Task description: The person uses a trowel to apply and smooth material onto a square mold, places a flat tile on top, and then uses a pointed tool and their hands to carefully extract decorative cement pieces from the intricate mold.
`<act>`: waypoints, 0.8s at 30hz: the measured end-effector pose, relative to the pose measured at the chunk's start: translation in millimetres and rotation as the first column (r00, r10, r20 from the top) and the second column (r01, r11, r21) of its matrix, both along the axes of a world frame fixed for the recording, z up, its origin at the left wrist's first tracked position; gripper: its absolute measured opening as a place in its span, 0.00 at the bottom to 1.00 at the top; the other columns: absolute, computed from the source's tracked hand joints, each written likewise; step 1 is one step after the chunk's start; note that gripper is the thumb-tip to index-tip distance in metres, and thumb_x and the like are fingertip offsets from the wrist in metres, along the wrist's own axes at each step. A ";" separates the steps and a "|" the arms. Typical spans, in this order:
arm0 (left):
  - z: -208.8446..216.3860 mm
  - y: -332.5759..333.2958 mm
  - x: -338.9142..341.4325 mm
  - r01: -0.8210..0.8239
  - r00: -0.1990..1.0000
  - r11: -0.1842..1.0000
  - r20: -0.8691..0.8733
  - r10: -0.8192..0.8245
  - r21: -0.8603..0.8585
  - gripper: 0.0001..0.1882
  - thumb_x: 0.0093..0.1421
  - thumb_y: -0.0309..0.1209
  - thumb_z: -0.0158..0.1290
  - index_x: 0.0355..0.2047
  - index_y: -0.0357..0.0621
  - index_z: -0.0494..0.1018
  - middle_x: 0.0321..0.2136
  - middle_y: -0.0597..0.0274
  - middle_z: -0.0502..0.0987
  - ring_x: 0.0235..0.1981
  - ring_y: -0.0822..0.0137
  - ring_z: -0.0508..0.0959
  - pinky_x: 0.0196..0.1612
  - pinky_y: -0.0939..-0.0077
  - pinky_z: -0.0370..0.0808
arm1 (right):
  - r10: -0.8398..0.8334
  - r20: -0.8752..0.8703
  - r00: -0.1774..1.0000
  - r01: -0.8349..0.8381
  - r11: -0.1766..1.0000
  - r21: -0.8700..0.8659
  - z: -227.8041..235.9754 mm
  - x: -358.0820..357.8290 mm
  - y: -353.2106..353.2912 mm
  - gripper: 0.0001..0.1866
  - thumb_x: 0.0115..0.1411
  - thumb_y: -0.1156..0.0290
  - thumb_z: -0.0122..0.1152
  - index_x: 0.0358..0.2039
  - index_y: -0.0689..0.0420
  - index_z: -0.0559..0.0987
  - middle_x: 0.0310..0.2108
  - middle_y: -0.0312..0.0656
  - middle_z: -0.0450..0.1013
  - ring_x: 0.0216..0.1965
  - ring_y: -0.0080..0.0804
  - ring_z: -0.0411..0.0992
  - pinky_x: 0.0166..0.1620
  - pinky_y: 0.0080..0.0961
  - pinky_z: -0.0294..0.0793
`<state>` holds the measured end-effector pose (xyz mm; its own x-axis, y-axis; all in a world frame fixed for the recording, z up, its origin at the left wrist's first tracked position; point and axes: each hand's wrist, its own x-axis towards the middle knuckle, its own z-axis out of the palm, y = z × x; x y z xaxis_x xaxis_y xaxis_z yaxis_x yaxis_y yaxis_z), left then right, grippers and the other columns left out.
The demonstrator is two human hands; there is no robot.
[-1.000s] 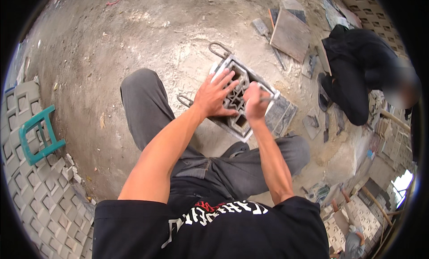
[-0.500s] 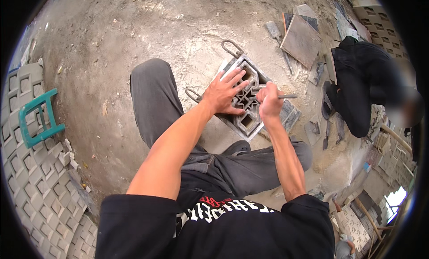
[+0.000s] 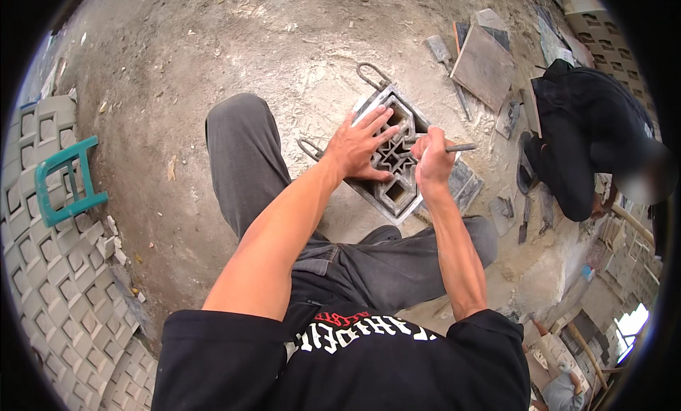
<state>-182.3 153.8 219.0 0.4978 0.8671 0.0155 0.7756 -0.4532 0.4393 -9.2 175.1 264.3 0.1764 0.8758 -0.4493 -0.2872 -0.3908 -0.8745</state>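
A grey mould (image 3: 406, 175) with geometric openings and a pale metal frame lies slanted on the ground before my crossed legs. Two metal loop handles (image 3: 372, 75) stick out from its left side. My left hand (image 3: 360, 150) rests on the mould's left part, open, with fingers spread across the rim and the pattern. Over the right edge of the mould, my right hand (image 3: 433, 159) is closed round a thin grey rod (image 3: 462, 148), whose outer end points right. The rod's other end is hard to make out by the pattern.
To the right lie flat boards (image 3: 484, 67), a trowel-like tool (image 3: 439, 51) and a dark slab (image 3: 464, 186). A co-worker in black (image 3: 596, 120) crouches at far right. Stacked pale blocks (image 3: 78, 269) and a green plastic stool (image 3: 67, 180) stand on the left.
The view has shifted slightly. My right hand and the rod are a little higher, while my left hand stays on the mould. The co-worker's head and arm have moved.
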 end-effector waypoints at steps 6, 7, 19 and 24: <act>-5.2 -1.8 -3.9 0.013 1.000 1.000 -0.005 -0.013 0.025 0.51 0.43 0.68 0.58 0.64 0.55 0.63 0.67 0.56 0.56 0.69 0.57 0.54 0.62 0.41 0.60 | -0.174 -0.172 0.970 0.150 0.978 -0.144 -7.4 10.3 17.6 0.22 0.59 0.67 0.51 0.10 0.48 0.57 0.08 0.30 0.49 0.10 0.26 0.49 0.19 0.28 0.52; -6.2 1.9 -4.0 0.026 1.000 0.999 -0.006 -0.026 0.036 0.51 0.43 0.68 0.58 0.64 0.55 0.63 0.67 0.56 0.56 0.69 0.57 0.54 0.62 0.41 0.60 | -0.194 -0.148 0.970 0.165 0.968 -0.187 -4.1 8.7 23.2 0.23 0.58 0.67 0.52 0.10 0.47 0.56 0.08 0.30 0.47 0.10 0.26 0.48 0.19 0.28 0.51; -1.8 -8.2 7.2 0.020 0.997 0.998 -0.082 -0.015 0.051 0.56 0.43 0.72 0.54 0.65 0.47 0.59 0.68 0.51 0.53 0.70 0.54 0.50 0.66 0.38 0.45 | -0.204 -0.201 0.958 0.164 0.966 -0.198 2.9 35.1 61.8 0.25 0.62 0.56 0.50 0.12 0.45 0.54 0.07 0.29 0.44 0.09 0.26 0.42 0.18 0.28 0.44; -1.5 -10.5 7.1 0.020 0.996 0.998 -0.089 -0.014 0.061 0.60 0.42 0.76 0.50 0.66 0.47 0.57 0.68 0.50 0.53 0.70 0.53 0.50 0.66 0.37 0.46 | -0.248 -0.113 0.962 0.215 0.944 -0.249 1.1 30.4 69.6 0.29 0.64 0.50 0.47 0.11 0.44 0.49 0.09 0.29 0.40 0.11 0.27 0.39 0.18 0.30 0.41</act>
